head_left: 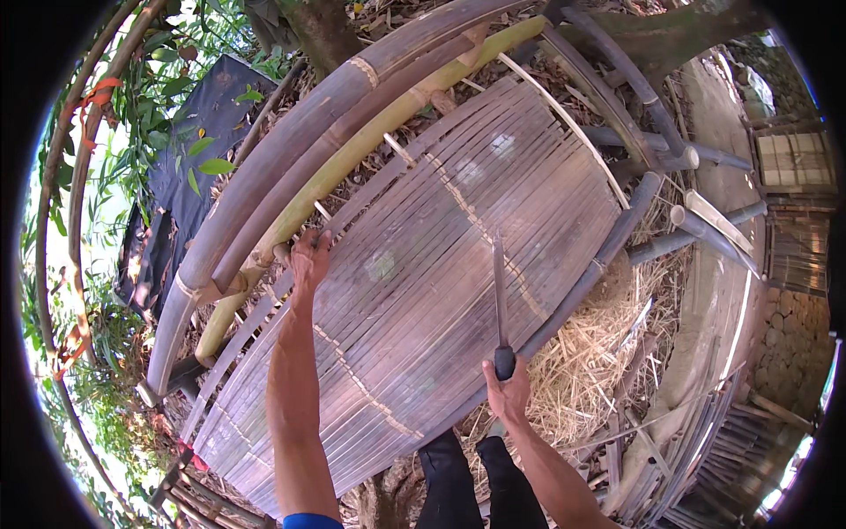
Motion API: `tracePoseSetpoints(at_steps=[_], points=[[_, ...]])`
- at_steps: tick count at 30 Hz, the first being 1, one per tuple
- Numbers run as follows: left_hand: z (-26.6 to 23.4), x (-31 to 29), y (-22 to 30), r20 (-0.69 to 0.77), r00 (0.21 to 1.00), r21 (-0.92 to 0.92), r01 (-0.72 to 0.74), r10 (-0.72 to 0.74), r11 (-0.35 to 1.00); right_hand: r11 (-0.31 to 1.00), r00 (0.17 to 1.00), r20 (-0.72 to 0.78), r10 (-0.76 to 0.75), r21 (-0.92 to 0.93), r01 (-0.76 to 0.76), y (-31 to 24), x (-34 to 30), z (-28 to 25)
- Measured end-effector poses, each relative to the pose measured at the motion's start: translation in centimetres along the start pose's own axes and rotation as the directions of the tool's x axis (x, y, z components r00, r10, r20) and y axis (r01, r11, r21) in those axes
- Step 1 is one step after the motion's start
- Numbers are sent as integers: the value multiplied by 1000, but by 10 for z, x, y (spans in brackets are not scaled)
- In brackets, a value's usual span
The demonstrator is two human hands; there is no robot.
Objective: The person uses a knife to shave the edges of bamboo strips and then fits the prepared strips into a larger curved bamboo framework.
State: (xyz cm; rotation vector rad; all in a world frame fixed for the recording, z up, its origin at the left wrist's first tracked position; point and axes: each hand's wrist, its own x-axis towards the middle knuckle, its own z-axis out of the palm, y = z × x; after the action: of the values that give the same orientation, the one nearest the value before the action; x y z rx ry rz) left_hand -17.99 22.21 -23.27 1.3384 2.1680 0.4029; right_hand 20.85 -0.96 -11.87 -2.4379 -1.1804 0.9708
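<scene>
Before me lies a bench seat of thin, weathered bamboo slats (423, 264), bound crosswise by pale woven lashings. My right hand (508, 394) is closed around the black handle of a long, narrow knife (500, 300). Its blade points away from me, over the slats. My left hand (308, 257) reaches to the far edge of the seat, its fingers curled beside the yellow-green bamboo pole (330, 181). What those fingers grip is hidden. Pale pegs (399, 148) stick out between the seat's edge and that pole.
A thick curved bamboo backrest (291, 132) arches along the far side. Bamboo pole ends (696, 225) jut out at the right. Pale straw shavings (582, 379) cover the ground near my legs (449, 480). Dark sheeting (198, 141) hangs at the upper left, among leaves.
</scene>
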Motion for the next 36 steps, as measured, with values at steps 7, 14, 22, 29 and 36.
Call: tracePoseSetpoints(at_steps=[7, 14, 22, 29, 36], points=[[17, 7, 5, 10, 999, -24, -31, 32, 999, 996, 996, 35, 86, -16, -86, 6, 29, 19], [5, 3, 3, 12, 998, 44, -64, 63, 997, 983, 981, 70, -182, 38, 180, 27, 49, 33], [-60, 9, 131, -236, 758, 526, -427, 608, 736, 964, 967, 13, -253, 87, 251, 20, 102, -19], [-126, 107, 241, -103, 899, 378, -361, 426, 852, 959, 977, 210, -28, 281, -32, -34, 274, -80], [-99, 127, 278, -200, 917, 567, -179, 344, 804, 982, 951, 308, -6, 180, -52, -83, 454, -93]])
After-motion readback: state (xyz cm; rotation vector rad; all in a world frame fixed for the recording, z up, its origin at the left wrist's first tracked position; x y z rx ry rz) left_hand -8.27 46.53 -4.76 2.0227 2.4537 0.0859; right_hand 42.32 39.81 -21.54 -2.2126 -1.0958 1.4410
